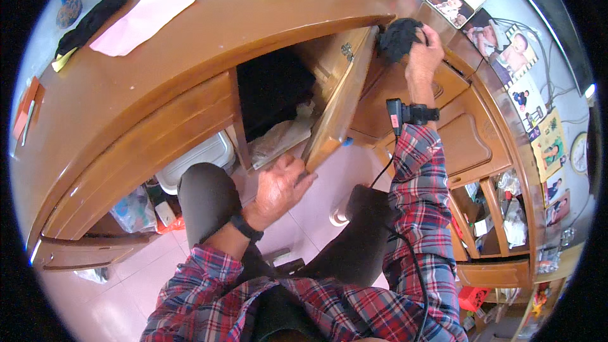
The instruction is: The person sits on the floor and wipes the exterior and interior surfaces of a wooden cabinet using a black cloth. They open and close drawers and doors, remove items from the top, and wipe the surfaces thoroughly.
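My right hand [424,54] grips a bunched black cloth [400,40] at the upper right, close to the top edge of an open wooden cabinet door [343,104]. Low at the centre, my left hand [281,187] is beside the door's bottom corner, fingers partly curled; whether it touches the door is unclear. Behind the door, the cabinet compartment [275,90] is dark inside, with crumpled clear plastic [280,140] on its floor. A metal hinge [347,51] shows on the door's inner face.
A pink sheet [142,21] and a black cloth item [95,23] lie on the curved brown wooden top [213,14]. A white plastic container [202,156] stands under the drawers near my knee. Photographs line the right side, above more cabinet doors [468,128] and open shelves with bags.
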A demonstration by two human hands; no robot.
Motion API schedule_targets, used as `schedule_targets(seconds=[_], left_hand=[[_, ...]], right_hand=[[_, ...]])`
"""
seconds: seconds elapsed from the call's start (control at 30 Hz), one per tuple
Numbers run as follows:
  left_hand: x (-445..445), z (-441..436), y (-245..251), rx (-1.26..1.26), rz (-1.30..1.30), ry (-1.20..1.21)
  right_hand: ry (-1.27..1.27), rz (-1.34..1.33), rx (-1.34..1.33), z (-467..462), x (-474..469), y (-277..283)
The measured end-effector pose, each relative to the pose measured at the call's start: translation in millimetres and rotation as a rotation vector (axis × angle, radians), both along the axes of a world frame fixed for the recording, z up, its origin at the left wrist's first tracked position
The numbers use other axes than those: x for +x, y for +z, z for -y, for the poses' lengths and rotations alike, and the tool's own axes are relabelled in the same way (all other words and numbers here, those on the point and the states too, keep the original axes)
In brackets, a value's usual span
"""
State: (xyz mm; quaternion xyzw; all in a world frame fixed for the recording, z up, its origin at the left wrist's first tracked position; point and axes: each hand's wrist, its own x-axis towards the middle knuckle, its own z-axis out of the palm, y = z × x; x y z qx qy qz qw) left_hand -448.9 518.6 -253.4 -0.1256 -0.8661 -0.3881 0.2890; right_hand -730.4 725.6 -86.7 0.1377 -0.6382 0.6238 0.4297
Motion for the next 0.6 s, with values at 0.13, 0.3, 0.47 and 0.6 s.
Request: schedule_targets(seconds=[0.13,0.3,0.47,0.6], left_hand=[[3,-14,4,-0.027,0.023,-0.023],[0,-23,3,-0.034,0.038,-0.096],[2,-35,-2,-0.038,0.040,-0.074],[0,-42,-1,-0.018,0.036,-0.084]], right_hand=[[0.023,0.112,0.264,22,-7,-11],[-0.134,0.066,0.578,27,4,-13],[-0.041,0.084,0.890,17,3,6],[-0.097,0.084,1.082,16,3,18]])
